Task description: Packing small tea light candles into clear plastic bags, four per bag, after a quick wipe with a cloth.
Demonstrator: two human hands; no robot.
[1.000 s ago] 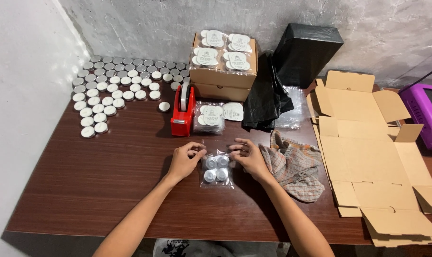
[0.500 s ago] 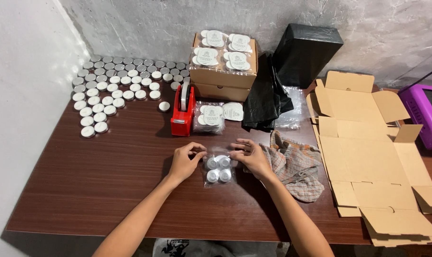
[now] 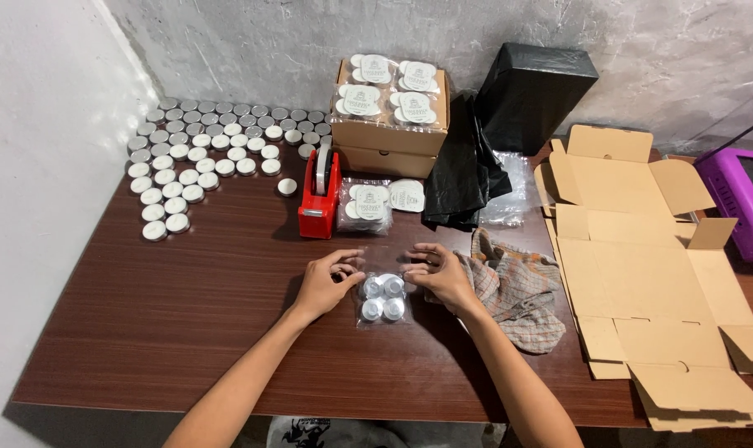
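Two hands on the desk (image 3: 186, 307): left hand (image 3: 327, 280) and right hand (image 3: 439, 272) each pinch a top corner of one clear bag (image 3: 382, 299) holding four tealights, at 6 o'clock from one red tape dispenser (image 3: 319, 195). One open box (image 3: 391, 137) at 12 holds four labelled packs; two more packs (image 3: 381, 203) lie at the dispenser's 3 o'clock. Bag and hands are barely changed from half a second ago.

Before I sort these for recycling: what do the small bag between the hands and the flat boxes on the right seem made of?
The bag looks like thin clear glossy plastic: the four small round cups show through it. The flat boxes look like plain brown matte cardboard, with creased flaps.
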